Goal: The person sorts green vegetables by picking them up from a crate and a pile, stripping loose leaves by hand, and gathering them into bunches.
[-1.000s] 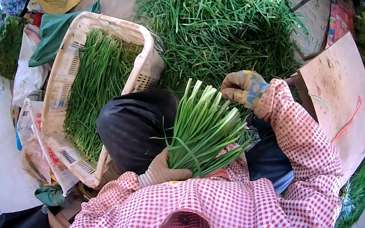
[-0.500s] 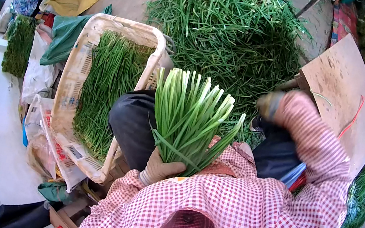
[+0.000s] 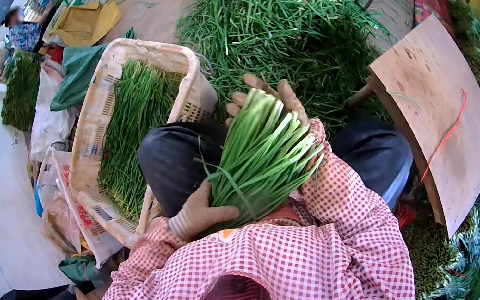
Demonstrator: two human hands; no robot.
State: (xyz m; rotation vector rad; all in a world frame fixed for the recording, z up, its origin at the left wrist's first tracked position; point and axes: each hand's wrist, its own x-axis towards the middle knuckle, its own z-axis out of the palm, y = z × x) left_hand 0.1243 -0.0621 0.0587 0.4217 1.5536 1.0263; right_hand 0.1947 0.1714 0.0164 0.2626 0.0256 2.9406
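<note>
A bunch of garlic chives (image 3: 257, 159), its pale cut ends pointing away from me, rests upright over my lap. My left hand (image 3: 204, 209), in a tan glove, is closed around its lower leafy part. At the far end, my gloved right hand (image 3: 290, 100) is behind the pale ends with its fingers spread; the bunch hides the palm, and I cannot tell how firmly it touches. To the left stands a dirty white plastic basket (image 3: 81, 144) with more chives (image 3: 135, 131) laid lengthwise in it.
A large heap of loose chives (image 3: 282, 22) covers the floor ahead. On the right a wooden board (image 3: 437, 107) carries a red tie (image 3: 446, 135), with bundled chives (image 3: 476, 269) beyond it. Sacks (image 3: 86, 22) lie to the left; other people (image 3: 23, 31) are farther off.
My right hand has swung left from near the board to the pale ends of the bunch. My left hand keeps its hold. The view has shifted slightly.
</note>
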